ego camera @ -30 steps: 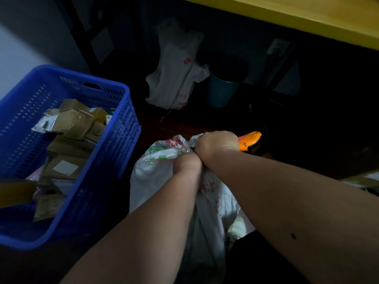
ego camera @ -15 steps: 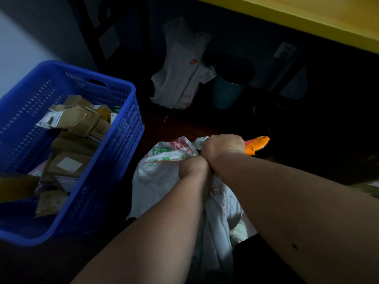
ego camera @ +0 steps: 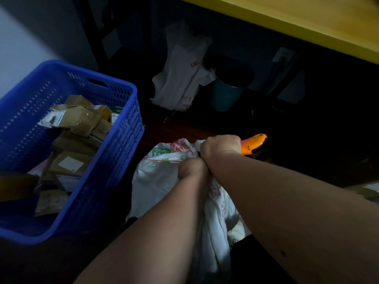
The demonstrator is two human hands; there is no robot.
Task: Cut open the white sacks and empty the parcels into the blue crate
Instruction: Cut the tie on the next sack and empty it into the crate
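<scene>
The blue crate (ego camera: 127, 128) sits left, partly filled with parcels (ego camera: 82, 121). Beside it, the left hand (ego camera: 191, 168) bunches the soft white sack (ego camera: 162, 177) at its neck; the right hand (ego camera: 221, 147) clenches an orange cutter (ego camera: 254, 143). The limp cloth probably needs holding taut.

My right hand (ego camera: 221, 147) covers most of the orange-handled cutter (ego camera: 255, 143), so only its butt end shows and the blade is out of sight. My left hand (ego camera: 192, 169) bunches the white printed woven sack (ego camera: 160, 177), whose mouth is lost under both fists and whose lower end is hidden behind my forearms. The perforated blue plastic crate (ego camera: 114, 152) is cut off by the left edge; the labels on its brown paper parcels (ego camera: 82, 119) are too small to read.
</scene>
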